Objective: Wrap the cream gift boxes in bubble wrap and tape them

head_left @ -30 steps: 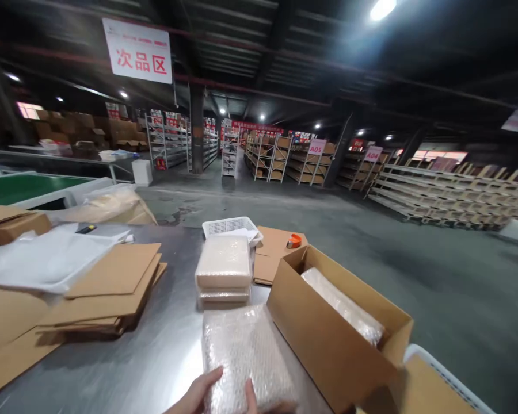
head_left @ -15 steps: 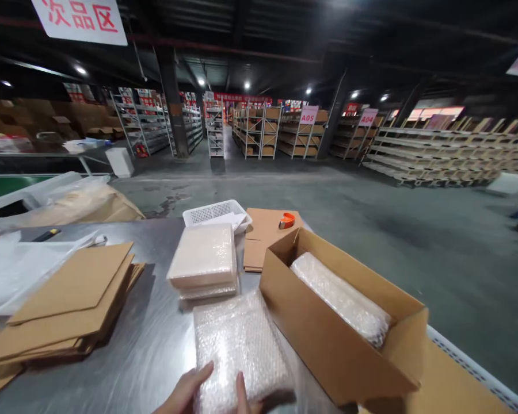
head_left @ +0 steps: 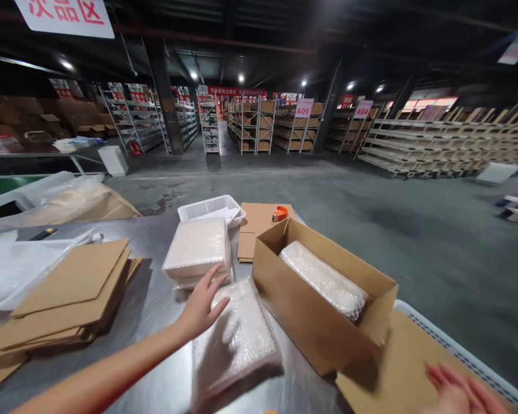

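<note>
My left hand (head_left: 204, 305), fingers spread and holding nothing, hovers over a bubble-wrapped packet (head_left: 246, 345) on the metal table. Its fingertips are nearest to a stack of wrapped flat packets (head_left: 198, 247). At the lower right my right hand (head_left: 457, 391) is blurred above a flat cardboard sheet (head_left: 397, 368); whether it grips anything is unclear. Between the hands stands an open cardboard box (head_left: 315, 328) with a bubble-wrapped packet (head_left: 323, 279) inside.
Folded cardboard (head_left: 77, 310) lies piled on the left of the table (head_left: 155, 345). Behind the stack sits a white basket (head_left: 211, 208). An orange tape roll (head_left: 280, 214) rests on flat cardboard (head_left: 250, 230). A white perforated rim (head_left: 461, 356) runs along the right.
Both hands have come off the front bubble-wrapped packet. The left reached forward above it; the right moved far right, over the cardboard sheet. The view shifted slightly.
</note>
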### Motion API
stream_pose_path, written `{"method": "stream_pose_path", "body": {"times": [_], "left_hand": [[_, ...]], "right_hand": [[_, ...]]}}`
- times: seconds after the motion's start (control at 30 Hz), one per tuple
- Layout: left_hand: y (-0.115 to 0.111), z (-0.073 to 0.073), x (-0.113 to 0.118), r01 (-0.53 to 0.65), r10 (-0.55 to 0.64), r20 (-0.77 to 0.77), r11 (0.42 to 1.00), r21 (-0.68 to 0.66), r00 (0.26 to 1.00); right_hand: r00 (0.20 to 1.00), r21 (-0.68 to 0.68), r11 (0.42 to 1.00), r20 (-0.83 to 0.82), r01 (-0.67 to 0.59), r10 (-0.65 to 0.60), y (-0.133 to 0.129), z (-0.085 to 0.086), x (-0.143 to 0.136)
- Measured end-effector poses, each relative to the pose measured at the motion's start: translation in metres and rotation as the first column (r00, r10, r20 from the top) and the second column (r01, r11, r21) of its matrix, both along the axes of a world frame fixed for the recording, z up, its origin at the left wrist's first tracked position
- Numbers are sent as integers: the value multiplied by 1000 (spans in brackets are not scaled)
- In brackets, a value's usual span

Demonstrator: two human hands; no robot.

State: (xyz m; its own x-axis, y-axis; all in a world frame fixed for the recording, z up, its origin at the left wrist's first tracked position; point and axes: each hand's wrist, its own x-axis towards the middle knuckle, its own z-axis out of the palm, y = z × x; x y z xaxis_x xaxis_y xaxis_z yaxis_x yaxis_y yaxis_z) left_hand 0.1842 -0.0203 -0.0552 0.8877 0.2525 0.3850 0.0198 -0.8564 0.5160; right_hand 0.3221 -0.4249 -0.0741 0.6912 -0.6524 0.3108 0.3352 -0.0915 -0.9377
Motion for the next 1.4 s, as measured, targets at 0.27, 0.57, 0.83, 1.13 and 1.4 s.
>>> {"method": "stream_pose_path", "body": {"times": [0.27,0.57,0.83,1.13,1.4], "left_hand": [[-121,110,177,538,-393,-487,819,201,780],[-185,64,257,497,-363,-797,863,-93,482],[-170,54,254,602,-357,-854,796,-65,379],[-172,51,256,619,-332,-872,784,-43,360],[-116,82,273,328,-156,-549,916,230,821]], "right_hand": [[914,12,931,-182,-366,362,9,-11,103],[937,-575,758,-43,-307,347,0,-47,118],[884,-992,122,27,-34,467,20,-41,148],[948,-962,-239,-195,-135,250,39,-16,143],[950,-997,-54,42,62,311,40,-40,147]]}}
